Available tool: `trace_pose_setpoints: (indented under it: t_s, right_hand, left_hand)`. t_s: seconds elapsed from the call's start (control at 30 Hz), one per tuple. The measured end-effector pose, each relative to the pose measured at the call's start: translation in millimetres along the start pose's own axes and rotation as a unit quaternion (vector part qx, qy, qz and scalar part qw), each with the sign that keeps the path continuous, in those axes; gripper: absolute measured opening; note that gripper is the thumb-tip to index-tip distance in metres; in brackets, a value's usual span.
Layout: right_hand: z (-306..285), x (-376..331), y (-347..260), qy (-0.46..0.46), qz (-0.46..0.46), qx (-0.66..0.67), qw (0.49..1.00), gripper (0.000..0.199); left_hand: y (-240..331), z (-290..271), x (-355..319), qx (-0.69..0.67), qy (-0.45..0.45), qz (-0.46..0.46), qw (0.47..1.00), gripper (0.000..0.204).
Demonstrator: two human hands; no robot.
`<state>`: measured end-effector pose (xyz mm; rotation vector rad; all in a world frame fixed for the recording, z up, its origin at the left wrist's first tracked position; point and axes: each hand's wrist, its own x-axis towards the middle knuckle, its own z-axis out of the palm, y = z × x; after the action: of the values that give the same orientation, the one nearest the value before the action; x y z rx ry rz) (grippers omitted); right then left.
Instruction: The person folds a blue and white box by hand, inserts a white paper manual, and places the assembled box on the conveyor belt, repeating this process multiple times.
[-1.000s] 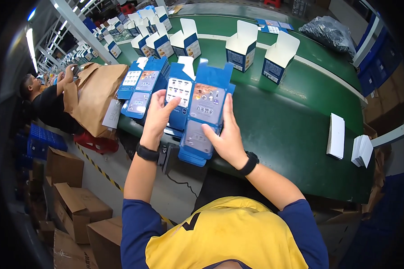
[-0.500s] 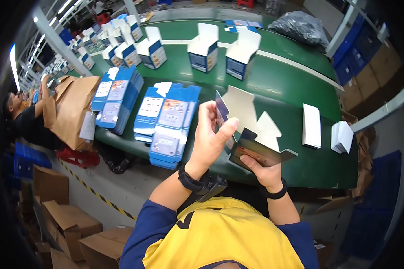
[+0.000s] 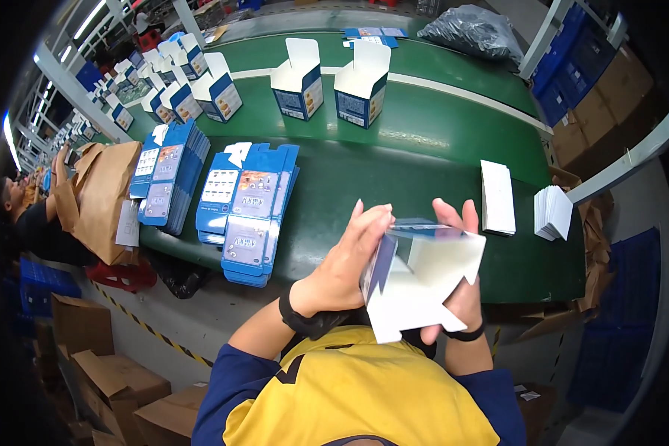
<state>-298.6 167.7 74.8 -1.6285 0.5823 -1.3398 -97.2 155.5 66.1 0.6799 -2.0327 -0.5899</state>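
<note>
Both hands are closed around one half-erected carton [image 3: 416, 279], white inside and blue outside, held up in front of the chest, just above the near edge of the green worktop [image 3: 394, 186]. The left hand [image 3: 346, 267] lies flat along the carton's left wall with fingers stretched upward, seemingly to brace that panel square, while the right hand [image 3: 461, 290] wraps round the far side from behind, fingertips showing over the top edge, so the box stays open as a tube. The carton's white flaps [image 3: 409, 316] hang loose toward the person, apparently turned that way so the end can be reached. On the worktop to the left lie two stacks of flat blue carton blanks [image 3: 249, 212], fanned and within easy reach of the left hand. Further back, erected cartons [image 3: 327, 85] stand upright with lids open, set apart from the flat stock. To the right sit two small stacks of white inserts [image 3: 498, 197], well apart from the blanks. A co-worker [image 3: 33, 215] beside a brown paper sack [image 3: 100, 193] works at far left.
</note>
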Motion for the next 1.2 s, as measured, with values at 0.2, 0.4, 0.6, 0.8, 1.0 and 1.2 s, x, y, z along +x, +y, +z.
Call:
trace_pose_setpoints:
  t_s: [0.2,0.4,0.6,0.8,1.0,1.2]
  right_hand:
    - [-19,5,-13,-0.068,-0.033,0.001,0.997,0.099]
    - [6,5,-16,0.123,0.059,0.080,0.987,0.078]
    - [-10,1,5,0.008,-0.038,0.090,0.995,0.070]
    - [-7,-4,6,0.051,-0.068,-0.175,0.981,0.055]
    - [-16,-4,6,0.013,-0.085,-0.014,0.996,0.042]
    - [-8,4,-17,0.012,0.042,-0.160,0.986,0.045]
  left_hand:
    - [-3,3,8,-0.005,0.067,0.087,0.994,0.097]
    - [-8,22,-1,-0.099,0.042,0.090,0.990,0.063]
    - [4,13,5,-0.058,0.043,0.055,0.996,0.046]
    - [2,7,9,0.006,0.001,0.065,0.998,0.043]
    - [4,7,10,-0.018,0.016,0.092,0.995,0.044]
    - [3,3,12,0.002,-0.014,0.113,0.993,0.073]
